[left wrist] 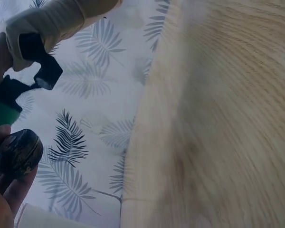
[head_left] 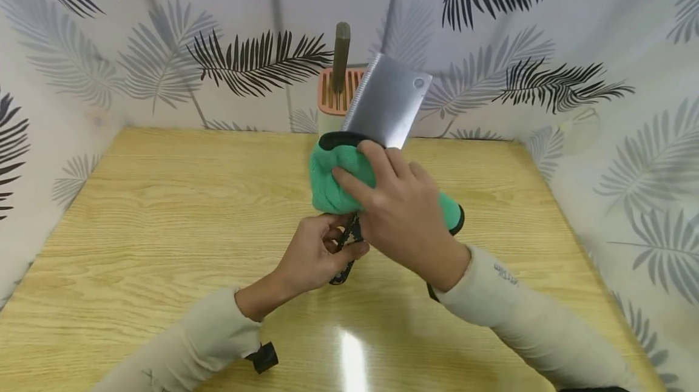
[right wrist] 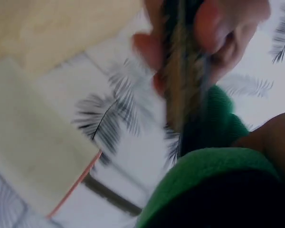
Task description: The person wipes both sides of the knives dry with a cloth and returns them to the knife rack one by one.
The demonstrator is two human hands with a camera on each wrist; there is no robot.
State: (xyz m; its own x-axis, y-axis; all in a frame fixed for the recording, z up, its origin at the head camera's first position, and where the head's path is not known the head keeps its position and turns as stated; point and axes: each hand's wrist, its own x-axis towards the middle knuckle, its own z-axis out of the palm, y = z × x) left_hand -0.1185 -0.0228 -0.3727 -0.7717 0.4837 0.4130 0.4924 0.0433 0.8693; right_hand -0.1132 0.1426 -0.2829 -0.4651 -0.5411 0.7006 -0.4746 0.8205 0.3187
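Note:
My left hand (head_left: 314, 252) grips the dark patterned handle (head_left: 341, 273) of a cleaver (head_left: 390, 98). Its broad steel blade tilts up and away to the right, with a hole near the top corner. A green cloth (head_left: 327, 185) with black edging is held in my right hand (head_left: 406, 216), fingers spread over it at the base of the blade. The lower blade is hidden behind cloth and hand. In the left wrist view the rounded handle end (left wrist: 23, 152) sticks out of the left hand. The right wrist view shows the handle (right wrist: 180, 76) blurred above the green cloth (right wrist: 204, 166).
A pale knife block (right wrist: 38, 137) with an orange slotted top (head_left: 326, 91) stands at the table's back edge, behind the cleaver. One dark knife handle (head_left: 341, 52) rises from it. The wood-grain table (head_left: 191, 198) meets leaf-patterned walls (head_left: 246, 3) at the back and sides.

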